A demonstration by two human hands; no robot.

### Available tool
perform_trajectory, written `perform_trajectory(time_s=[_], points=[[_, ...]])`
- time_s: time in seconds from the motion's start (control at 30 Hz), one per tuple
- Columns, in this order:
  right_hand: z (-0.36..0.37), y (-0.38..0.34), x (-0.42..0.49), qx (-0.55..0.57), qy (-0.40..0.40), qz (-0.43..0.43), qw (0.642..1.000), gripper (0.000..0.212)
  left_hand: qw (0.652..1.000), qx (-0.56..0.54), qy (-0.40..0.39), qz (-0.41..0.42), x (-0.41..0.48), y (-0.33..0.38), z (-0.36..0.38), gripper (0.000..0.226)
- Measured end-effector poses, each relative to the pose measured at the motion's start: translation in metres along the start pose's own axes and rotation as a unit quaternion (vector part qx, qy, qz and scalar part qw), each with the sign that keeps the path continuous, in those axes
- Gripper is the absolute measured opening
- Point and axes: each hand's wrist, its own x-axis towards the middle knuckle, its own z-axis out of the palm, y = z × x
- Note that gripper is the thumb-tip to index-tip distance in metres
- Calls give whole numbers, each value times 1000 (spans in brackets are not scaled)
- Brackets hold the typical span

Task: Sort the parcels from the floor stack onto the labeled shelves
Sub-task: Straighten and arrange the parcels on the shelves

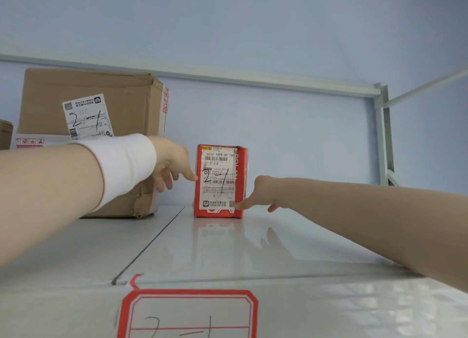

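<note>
A small red parcel [219,182] stands upright on the white shelf [228,249], its white shipping label marked "2-1" facing me. My left hand [172,164], with a white band on the wrist, reaches in from the left; its fingertip touches the parcel's left edge, fingers apart. My right hand [260,193] comes from the right, one fingertip touching the parcel's lower right corner, the other fingers spread. Neither hand wraps around the parcel. A red-bordered shelf label [188,315] reading "2-1" sits on the shelf's front edge.
A large brown cardboard box [93,124] with a "2-1" label stands at the back left, partly behind my left arm. Another brown box [5,133] peeks in at the far left. The shelf's upright post [383,135] rises at the right; a wall lies behind.
</note>
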Motion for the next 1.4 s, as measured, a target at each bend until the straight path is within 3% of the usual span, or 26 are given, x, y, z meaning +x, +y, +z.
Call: perform_trajectory(time_s=[0.17, 0.23, 0.33, 0.57, 0.8, 0.93, 1.27, 1.4], points=[[0, -7, -38, -140, 52, -32, 988, 27, 996, 72, 50, 21, -47, 0, 4, 72], [2, -13, -55, -203, 96, -47, 973, 44, 991, 102, 81, 35, -67, 0, 9, 68], [0, -17, -70, -243, 117, -56, 961, 49, 983, 145, 111, 36, -92, 0, 16, 62], [-18, -26, -124, -225, 158, -97, 956, 34, 976, 151, 148, 55, -157, 6, 13, 64], [-13, -51, -175, -217, 189, -105, 952, 60, 958, 200, 183, 93, -223, -4, 3, 60], [-3, -68, -210, -190, 200, -101, 956, 58, 954, 205, 184, 119, -263, -17, -4, 58], [47, -98, -295, -182, 164, -88, 965, 39, 955, 217, 151, 133, -342, -62, -5, 46], [62, -105, -326, -157, 155, -93, 971, 48, 959, 199, 160, 125, -374, -76, -4, 49]])
